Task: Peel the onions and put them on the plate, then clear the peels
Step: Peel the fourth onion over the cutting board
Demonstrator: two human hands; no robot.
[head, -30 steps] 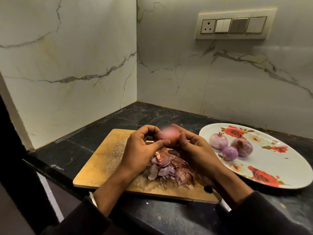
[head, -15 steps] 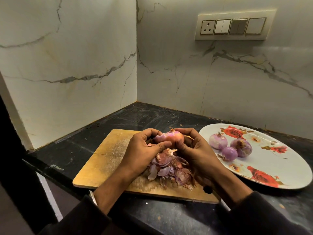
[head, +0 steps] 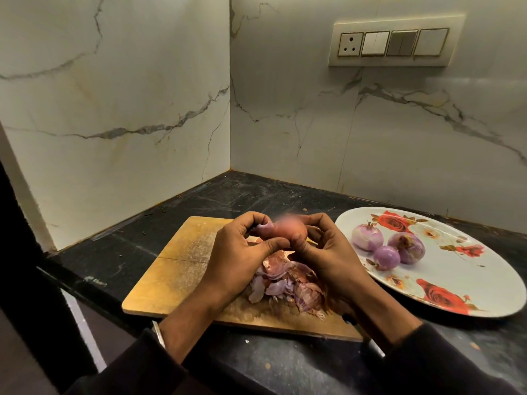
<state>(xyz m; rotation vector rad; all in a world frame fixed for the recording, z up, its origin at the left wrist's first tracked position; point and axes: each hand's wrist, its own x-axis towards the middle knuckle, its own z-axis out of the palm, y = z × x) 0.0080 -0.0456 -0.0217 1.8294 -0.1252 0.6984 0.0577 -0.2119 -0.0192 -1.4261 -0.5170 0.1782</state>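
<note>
I see my left hand [head: 236,252] and right hand [head: 328,252] both curled closed around one onion [head: 289,232], held up above the wooden cutting board [head: 176,269]. It looks blurred, pinkish-orange, with a pale purple flap of skin at its left end under my left fingers. Under my hands a heap of peels [head: 288,283] lies on the board. Three peeled purple onions [head: 387,246] sit close together on the floral plate [head: 456,280] to the right.

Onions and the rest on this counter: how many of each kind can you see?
Peeled onions on the plate: 3
Onion held in both hands: 1
Plate: 1
Cutting board: 1
Pile of peels: 1
Total: 7
</note>
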